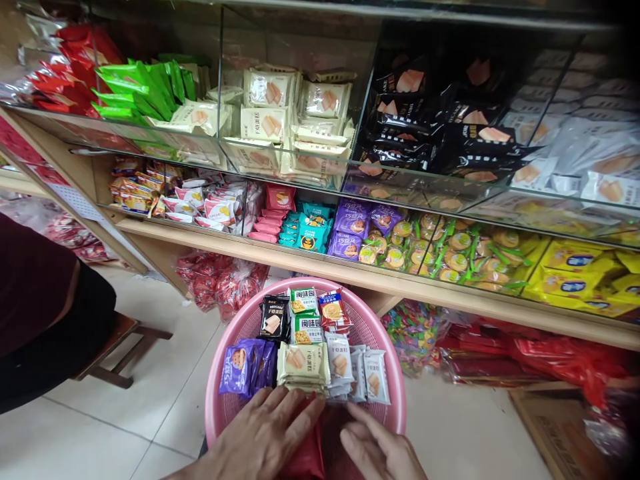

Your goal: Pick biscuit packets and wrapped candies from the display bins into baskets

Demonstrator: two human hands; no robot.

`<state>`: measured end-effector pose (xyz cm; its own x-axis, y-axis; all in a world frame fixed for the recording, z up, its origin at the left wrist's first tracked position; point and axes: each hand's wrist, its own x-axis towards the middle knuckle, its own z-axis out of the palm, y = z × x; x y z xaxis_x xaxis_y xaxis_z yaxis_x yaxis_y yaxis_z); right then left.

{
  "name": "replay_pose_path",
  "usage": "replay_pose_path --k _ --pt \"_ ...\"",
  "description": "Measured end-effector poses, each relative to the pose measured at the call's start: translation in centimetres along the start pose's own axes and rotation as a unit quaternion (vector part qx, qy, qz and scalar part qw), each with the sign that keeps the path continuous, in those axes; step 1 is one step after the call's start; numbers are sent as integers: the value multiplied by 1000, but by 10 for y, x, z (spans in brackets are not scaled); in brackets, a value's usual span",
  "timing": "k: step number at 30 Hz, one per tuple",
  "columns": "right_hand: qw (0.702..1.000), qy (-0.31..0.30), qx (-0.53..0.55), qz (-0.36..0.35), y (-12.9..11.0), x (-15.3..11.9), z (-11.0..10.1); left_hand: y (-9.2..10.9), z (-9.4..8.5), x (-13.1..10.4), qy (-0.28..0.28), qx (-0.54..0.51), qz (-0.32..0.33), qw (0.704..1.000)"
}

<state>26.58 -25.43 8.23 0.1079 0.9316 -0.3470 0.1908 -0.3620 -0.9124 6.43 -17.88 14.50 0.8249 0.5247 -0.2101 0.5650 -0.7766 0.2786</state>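
A pink plastic basket point(216, 373) in front of me holds small wrapped snack packets. My left hand point(263, 433) lies with its fingers stretched over a red packet point(310, 457), the fingertips by a stack of cream packets point(303, 363). To the right, my right hand point(380, 443) is open, fingers apart, beside the red packet and below the white packets point(340, 363). Purple packets point(243, 367) stand at the basket's left. Farther back are a black packet point(274, 317), green-and-white packets point(305, 327) and a red-and-blue packet point(334, 310). My hands hide part of the near side.
Glass-fronted shelves point(280, 247) filled with sorted packets run across behind the basket. Bagged red sweets point(220, 283) and colourful sweets point(415, 333) lie beneath. A person point(45, 313) sits on a wooden stool point(113, 353) at left. A cardboard box point(555, 427) is at lower right.
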Motion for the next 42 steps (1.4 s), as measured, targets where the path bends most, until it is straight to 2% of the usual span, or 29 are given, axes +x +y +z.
replay_pose_path --k 2,6,9,12,14,17,20,22,27,30,33,36,39,42 --pt "999 32 -2 -6 -3 -1 -9 0 1 0 3 4 6 1000" --pt "1000 19 15 2 -4 -3 -24 1 -1 0 29 0 23 999" --pt "999 29 35 3 -1 -4 -32 4 -9 1 49 -15 32 998" --pt "997 65 43 -3 0 -5 -38 11 -23 6 58 -45 55 996" --pt "995 86 51 -8 1 -5 -42 19 -31 16 46 -67 69 994" --pt "993 100 60 -9 4 -7 -51 37 -35 38 -6 -86 82 993" --pt "988 143 61 -3 9 -10 -61 55 -25 63 -72 -88 75 991" --pt "982 175 68 9 14 -13 -68 63 -14 75 -91 -79 69 990" --pt "974 196 103 43 25 -18 -75 67 13 88 -86 -52 53 994" --pt "979 179 97 19 21 -17 -69 68 17 90 -73 -56 62 994" --pt "986 148 72 -16 10 -16 -61 69 7 91 -52 -61 63 995" --pt "990 126 56 -33 2 -16 -57 63 -15 85 -31 -77 69 994" --pt "991 108 77 -16 1 -16 -57 44 -38 69 28 -96 83 991" --pt "989 95 111 0 4 -14 -55 19 -50 42 102 -93 66 988"
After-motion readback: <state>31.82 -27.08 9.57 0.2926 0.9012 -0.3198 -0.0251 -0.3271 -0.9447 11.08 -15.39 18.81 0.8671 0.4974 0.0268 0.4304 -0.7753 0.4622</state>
